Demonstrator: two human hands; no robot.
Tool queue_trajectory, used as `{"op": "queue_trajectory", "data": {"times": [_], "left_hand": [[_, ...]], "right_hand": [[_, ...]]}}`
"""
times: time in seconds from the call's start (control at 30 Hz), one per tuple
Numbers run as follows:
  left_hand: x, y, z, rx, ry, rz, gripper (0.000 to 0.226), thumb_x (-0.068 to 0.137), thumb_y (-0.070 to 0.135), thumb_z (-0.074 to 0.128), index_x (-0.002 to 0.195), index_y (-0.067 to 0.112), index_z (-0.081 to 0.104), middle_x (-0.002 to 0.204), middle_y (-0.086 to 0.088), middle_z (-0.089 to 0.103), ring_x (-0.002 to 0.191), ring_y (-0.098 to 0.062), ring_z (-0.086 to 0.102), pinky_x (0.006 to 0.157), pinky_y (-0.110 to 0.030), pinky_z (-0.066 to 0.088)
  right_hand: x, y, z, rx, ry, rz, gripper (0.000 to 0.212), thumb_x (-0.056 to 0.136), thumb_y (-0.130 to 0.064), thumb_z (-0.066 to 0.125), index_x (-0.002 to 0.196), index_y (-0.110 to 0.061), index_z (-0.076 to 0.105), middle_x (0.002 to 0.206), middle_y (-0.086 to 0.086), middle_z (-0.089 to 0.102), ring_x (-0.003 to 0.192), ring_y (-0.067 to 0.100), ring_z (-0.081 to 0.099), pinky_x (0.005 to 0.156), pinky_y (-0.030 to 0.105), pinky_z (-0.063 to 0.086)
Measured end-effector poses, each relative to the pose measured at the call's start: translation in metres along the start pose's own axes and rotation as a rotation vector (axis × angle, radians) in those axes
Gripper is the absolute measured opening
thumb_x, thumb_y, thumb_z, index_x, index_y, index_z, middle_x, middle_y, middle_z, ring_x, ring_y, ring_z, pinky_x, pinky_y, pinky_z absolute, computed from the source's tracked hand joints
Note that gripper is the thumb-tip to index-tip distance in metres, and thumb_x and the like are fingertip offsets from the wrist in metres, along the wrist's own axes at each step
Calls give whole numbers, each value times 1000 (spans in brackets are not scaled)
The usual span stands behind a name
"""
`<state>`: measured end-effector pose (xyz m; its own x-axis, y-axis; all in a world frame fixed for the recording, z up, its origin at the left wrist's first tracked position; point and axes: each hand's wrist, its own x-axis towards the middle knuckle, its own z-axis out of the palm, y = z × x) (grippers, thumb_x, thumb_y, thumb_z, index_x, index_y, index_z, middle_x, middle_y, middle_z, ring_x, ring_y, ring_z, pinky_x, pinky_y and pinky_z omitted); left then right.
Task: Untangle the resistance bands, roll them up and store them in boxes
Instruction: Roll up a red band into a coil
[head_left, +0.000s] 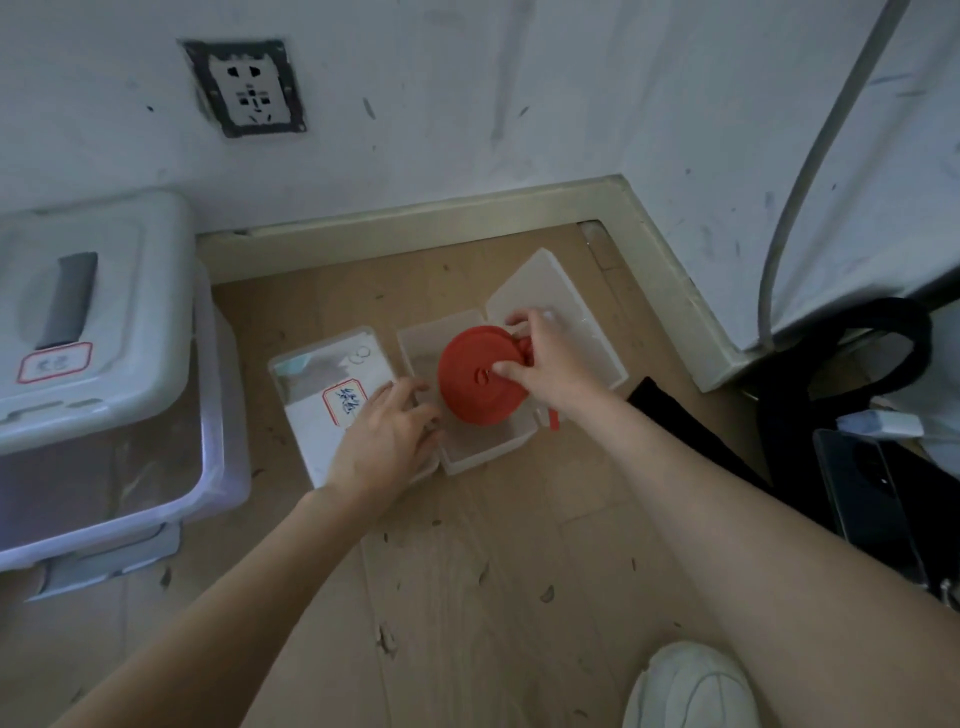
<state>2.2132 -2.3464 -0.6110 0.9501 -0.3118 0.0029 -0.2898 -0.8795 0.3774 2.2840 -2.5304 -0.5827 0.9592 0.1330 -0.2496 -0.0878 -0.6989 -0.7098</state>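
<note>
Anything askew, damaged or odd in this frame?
Yes. The wall socket sits crooked in a rough dark cut-out, and dark debris flecks litter the floor. A loose end of the red rolled band pokes over the open box rim.

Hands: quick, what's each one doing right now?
Left hand: open, fingers resting on the open box.
Right hand: grips the rolled red band.

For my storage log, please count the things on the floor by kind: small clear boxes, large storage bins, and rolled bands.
Small clear boxes: 2, closed labelled box and open box
Large storage bins: 1, large bin
Rolled bands: 1, red band roll
Total: 4
</note>
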Motion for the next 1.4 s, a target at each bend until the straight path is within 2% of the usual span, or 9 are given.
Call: {"op": "queue_trajectory", "data": {"times": [0.1,0.4,0.47,0.63,0.77,0.93,1.1,1.23,1.4], "left_hand": [[1,3,-2,-70,18,-34,22,90,21,59,103,6,68,137,-10,43,114,-26,52,98,-30,37],[5,-2,-4,-129,59,-46,27,79,23,72,101,9,67,126,-8,49,113,-23,51,95,-25,37],[21,-7,-9,-150,78,-92,52,75,31,74,121,13,56,132,-6,44,115,-22,49,97,-26,36],[78,-8,-15,200,-331,163,113,70,43,75,149,23,-4,157,-7,4,143,-27,8,115,-40,12],[86,-10,-7,380,-256,328,106,71,49,71,149,19,4,153,-10,12,140,-26,11,116,-37,3],[73,-20,-1,114,-220,257,102,69,43,73,146,13,14,146,-6,28,133,-19,26,110,-25,16],[76,-16,-3,63,-363,165,95,66,42,78,140,18,25,141,-2,35,126,-21,36,103,-34,38],[99,-23,-17,-155,-532,78,50,83,23,67,128,18,44,131,-3,47,118,-22,46,94,-31,38],[100,-19,-13,59,-478,189,36,93,17,51,129,17,52,136,-4,46,123,-23,43,104,-40,35]], "right_hand": [[6,-2,3,-92,112,73,38,85,-22,68,115,-12,47,108,1,50,95,15,53,74,22,39],[-16,-27,78,20,493,225,32,92,-22,56,116,-9,41,122,9,50,106,26,56,78,30,46],[-16,-21,77,-1,479,172,30,92,-23,56,114,-9,42,119,9,52,104,26,56,78,29,45],[-22,-5,75,-14,410,29,31,90,-28,59,113,-11,45,113,6,59,100,22,58,72,22,37],[-25,3,71,-32,356,-17,33,89,-29,60,117,-15,48,115,3,59,103,19,57,75,24,40],[-29,8,69,-110,303,-107,32,91,-32,58,118,-16,52,110,2,61,96,18,59,74,25,43],[-32,8,62,-328,189,-156,33,93,-33,52,124,-21,50,115,-1,58,100,19,59,76,34,49],[-36,14,64,-405,194,-184,32,93,-33,53,123,-22,53,119,-5,57,101,18,58,71,30,46],[-41,21,73,-308,230,-222,36,88,-15,62,123,-8,58,131,6,52,112,23,55,91,36,49]]}}
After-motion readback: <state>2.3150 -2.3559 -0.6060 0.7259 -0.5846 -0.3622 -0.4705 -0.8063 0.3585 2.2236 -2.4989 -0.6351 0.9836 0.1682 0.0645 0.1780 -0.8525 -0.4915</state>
